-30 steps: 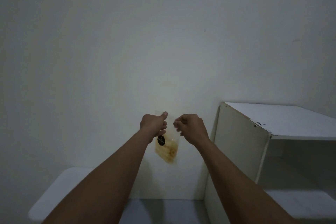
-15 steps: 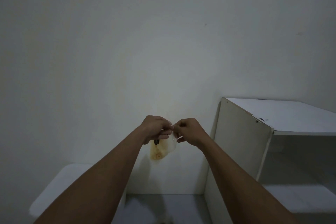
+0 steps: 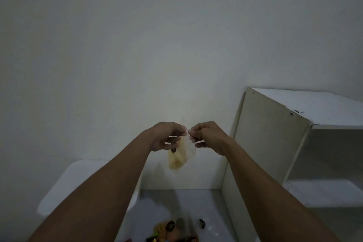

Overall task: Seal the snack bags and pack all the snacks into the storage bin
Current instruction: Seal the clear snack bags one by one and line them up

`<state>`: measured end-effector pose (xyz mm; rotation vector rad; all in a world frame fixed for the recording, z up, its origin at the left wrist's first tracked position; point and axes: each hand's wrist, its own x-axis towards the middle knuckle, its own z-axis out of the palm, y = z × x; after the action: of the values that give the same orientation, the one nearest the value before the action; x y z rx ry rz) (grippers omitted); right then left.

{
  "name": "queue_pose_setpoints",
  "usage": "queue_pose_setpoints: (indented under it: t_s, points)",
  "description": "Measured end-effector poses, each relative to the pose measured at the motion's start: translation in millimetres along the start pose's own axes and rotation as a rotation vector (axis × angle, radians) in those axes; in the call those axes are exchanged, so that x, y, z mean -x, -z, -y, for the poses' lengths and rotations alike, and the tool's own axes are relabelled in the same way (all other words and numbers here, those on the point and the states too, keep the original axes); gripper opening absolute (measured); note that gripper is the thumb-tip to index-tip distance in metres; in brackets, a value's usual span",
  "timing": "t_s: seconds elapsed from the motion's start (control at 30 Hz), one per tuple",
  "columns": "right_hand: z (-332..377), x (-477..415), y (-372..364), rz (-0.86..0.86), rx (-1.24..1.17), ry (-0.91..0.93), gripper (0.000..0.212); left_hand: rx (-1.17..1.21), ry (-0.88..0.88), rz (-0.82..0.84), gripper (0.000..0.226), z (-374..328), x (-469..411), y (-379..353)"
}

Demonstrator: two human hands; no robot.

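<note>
Snack bag point(image 3: 181, 156) is hanging bunched now, no longer flat; left hand point(image 3: 167, 136) & right hand point(image 3: 206, 136) are both pinching its top, prob. mid-seal.

both hands point(image 3: 187, 137) pinching clear snack bag point(image 3: 181, 155) top, held midair

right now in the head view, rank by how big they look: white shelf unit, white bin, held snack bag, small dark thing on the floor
1. shelf unit, largest, though cut off at the right edge
2. bin, partly hidden by the left arm
3. snack bag, pinched by left hand and right hand
4. dark thing, smallest
</note>
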<state>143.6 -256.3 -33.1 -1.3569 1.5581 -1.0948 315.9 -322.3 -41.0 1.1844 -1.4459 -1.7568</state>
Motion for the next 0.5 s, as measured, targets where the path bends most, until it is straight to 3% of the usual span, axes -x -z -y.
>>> queue_pose_setpoints:
  t_s: [0.1,0.23,0.33,0.43,0.5]
  points:
    - [-10,-1,-8,-0.059,0.093,0.041,0.017,-0.013,-0.012,-0.036,0.018,7,-8,-1]
    - [-40,-5,-23,-0.032,0.232,0.060,0.042,0.071,-0.047,-0.114,0.016,16,-24,-3]
    - [-70,-15,-32,-0.090,0.335,0.024,0.017,0.007,-0.075,-0.176,0.015,29,-38,-6]
    - [-97,-25,-38,-0.186,0.316,-0.001,0.024,-0.105,-0.139,-0.333,0.016,63,-61,-7]
    - [-118,-34,-41,-0.193,0.293,-0.016,0.030,-0.200,-0.122,-0.436,0.034,95,-75,-4]
